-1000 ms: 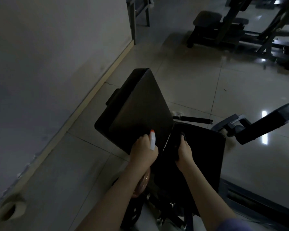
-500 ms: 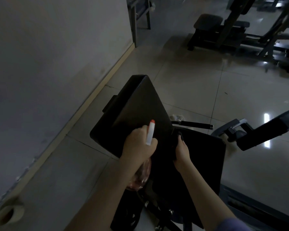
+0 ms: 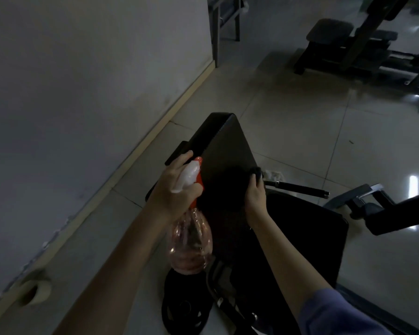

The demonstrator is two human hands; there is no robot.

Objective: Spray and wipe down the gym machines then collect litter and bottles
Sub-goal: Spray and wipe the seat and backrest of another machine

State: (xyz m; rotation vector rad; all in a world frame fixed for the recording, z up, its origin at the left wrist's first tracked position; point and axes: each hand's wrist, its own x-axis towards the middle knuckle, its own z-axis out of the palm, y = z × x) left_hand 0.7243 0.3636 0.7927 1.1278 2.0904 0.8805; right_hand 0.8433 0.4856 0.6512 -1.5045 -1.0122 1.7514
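Dim gym room: grey wall (image 3: 82, 93) on the L w/ a pale baseboard (image 3: 131, 160), glossy tile floor (image 3: 300, 117) catching light spots on the R. Right below me is the machine's black back pad (image 3: 228, 146), tilted, top edge pointing away from me, w/ the black seat pad (image 3: 312, 238) next to it on the R. My left hand (image 3: 172, 189) is clenched round the neck of the spray bottle (image 3: 191, 243). It has a white head w/ red nozzle and trigger and a clear pinkish body hanging below my fist, just beside the pad's L edge. My right hand (image 3: 255, 197) has its fingers curled over a dark cloth (image 3: 235, 180), pressing it on the back pad near the R edge. The cloth is almost the same black as the pad, so its outline is hard to make out. A black handle bar (image 3: 298, 189) sticks out to the R just past my fingertips. A black weight plate (image 3: 182, 317) lies on the floor under the bottle. My R arm shows a blue-purple sleeve (image 3: 336, 315) at the btm. Another bench machine (image 3: 331, 32) stands well apart, far across the floor, top R.
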